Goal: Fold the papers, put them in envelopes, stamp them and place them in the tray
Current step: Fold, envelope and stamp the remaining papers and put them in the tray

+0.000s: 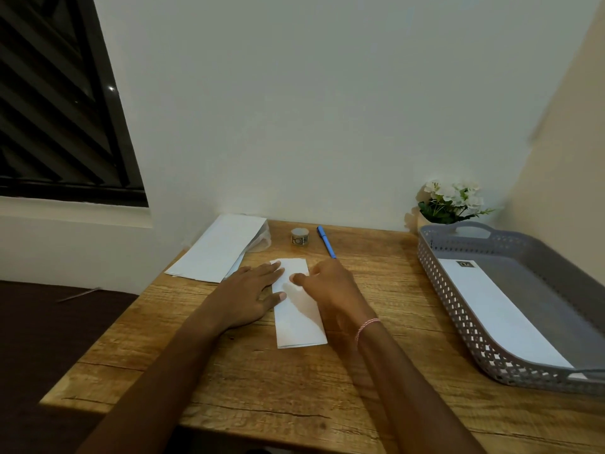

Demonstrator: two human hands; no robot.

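Two hands meet on a folded paper (299, 319). My left hand (252, 290) lies flat; my right hand (327, 286) bends its fingers down, grip unclear to me.

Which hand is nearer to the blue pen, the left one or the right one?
Right. The right hand sits just before the near end of the blue pen, on the folded paper. The left hand lies farther left, at the paper's other edge.
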